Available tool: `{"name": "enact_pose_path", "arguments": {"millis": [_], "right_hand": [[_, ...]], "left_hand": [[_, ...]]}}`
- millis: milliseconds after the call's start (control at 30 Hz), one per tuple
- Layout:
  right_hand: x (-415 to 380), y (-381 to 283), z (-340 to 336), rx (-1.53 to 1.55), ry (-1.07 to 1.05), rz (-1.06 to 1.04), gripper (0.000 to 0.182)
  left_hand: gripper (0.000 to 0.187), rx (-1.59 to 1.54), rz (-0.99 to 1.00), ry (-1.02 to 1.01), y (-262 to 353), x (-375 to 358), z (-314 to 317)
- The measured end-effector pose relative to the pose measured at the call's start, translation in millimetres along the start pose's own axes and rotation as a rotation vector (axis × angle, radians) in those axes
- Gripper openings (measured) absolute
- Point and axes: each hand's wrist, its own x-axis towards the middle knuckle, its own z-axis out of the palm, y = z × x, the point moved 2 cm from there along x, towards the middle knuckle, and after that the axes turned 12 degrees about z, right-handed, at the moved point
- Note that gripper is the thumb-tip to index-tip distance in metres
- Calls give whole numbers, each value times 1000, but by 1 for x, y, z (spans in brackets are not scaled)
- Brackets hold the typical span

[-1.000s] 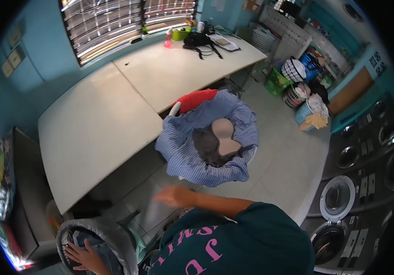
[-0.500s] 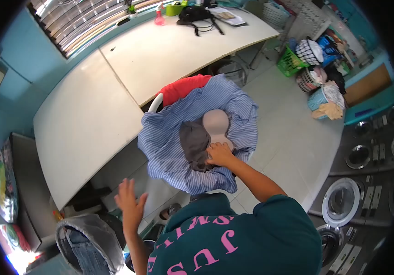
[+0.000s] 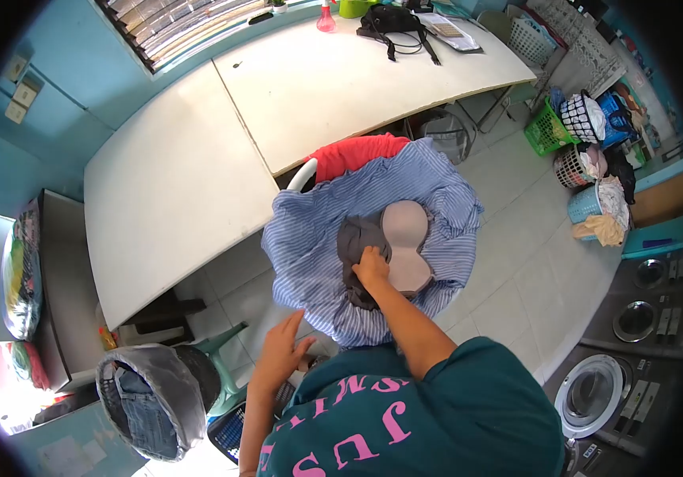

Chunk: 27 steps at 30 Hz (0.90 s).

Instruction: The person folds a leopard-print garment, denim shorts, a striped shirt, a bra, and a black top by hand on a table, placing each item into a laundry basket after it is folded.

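A blue-and-white striped cloth (image 3: 310, 238) is spread in a wide ring, and a beige bra (image 3: 407, 230) with moulded cups lies in its middle. Beside the bra sits a crumpled dark grey garment (image 3: 355, 238). My right hand (image 3: 372, 270) has its fingers curled onto this grey garment, pinching its cloth; the fingertips are partly hidden. Lower left, my left hand (image 3: 280, 347) hangs near the striped cloth's edge, fingers stretched and holding nothing. Whatever supports the striped cloth is mostly covered.
Red fabric (image 3: 357, 157) and a white curved bar (image 3: 302, 176) border the striped cloth. A white table (image 3: 174, 183) stands beyond, with a black bag (image 3: 393, 20). Laundry baskets (image 3: 550, 137) are at right above front-loading machines (image 3: 593, 395). A grey bin (image 3: 190, 397) with jeans stands lower left.
My right hand has shifted from the bra's lower cup onto the dark grey garment. My left hand has come closer to the striped cloth. The whole view has swung, moving the scene rightward.
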Motion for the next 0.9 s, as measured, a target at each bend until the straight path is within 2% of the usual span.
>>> {"name": "enact_pose_path", "arguments": {"millis": [167, 233, 267, 333, 367, 400, 467, 500, 567, 600, 633, 667, 733, 767, 833, 900], "right_hand": [[0, 7, 10, -61, 31, -10, 30], [9, 13, 15, 134, 37, 59, 23], [15, 19, 18, 131, 45, 58, 23], [30, 34, 27, 453, -30, 36, 20], [31, 40, 27, 616, -24, 134, 21], [26, 37, 16, 614, -14, 129, 21], [11, 29, -14, 1150, 7, 160, 25], [10, 26, -22, 1147, 7, 154, 25], [10, 14, -41, 1432, -51, -116, 23], [1, -2, -56, 1505, -163, -164, 19], [-20, -23, -79, 1574, -282, -212, 15], [-45, -42, -102, 1572, -297, -224, 15], [-105, -85, -149, 1480, -649, -146, 13], [-125, -98, -164, 1469, -678, -156, 13], [-160, -121, -181, 1304, -996, -260, 10], [-179, -136, -190, 1235, -1105, -343, 9]], "left_hand": [[49, -31, -167, 12, -16, -34, -11], [49, -38, -169, 24, -19, -43, -14], [48, -51, -172, 32, -21, -47, -14], [48, -61, -144, 52, -29, -54, -14], [48, -64, -124, 67, -34, -56, -14], [48, -67, -115, 73, -37, -57, -15], [49, -195, -93, 75, -41, -59, -16], [49, -197, -91, 82, -43, -59, -17], [58, -409, -90, 150, -45, -52, -21], [58, -406, -90, 159, -41, -46, -24], [64, -316, -14, 266, -34, -34, -29], [70, -222, 59, 376, -27, -22, -35], [82, -30, 197, 460, -15, 3, -47], [82, -17, 179, 480, -10, 16, -54], [74, 150, 254, 552, 4, 31, -72], [69, 93, 207, 535, 3, 33, -85]]}}
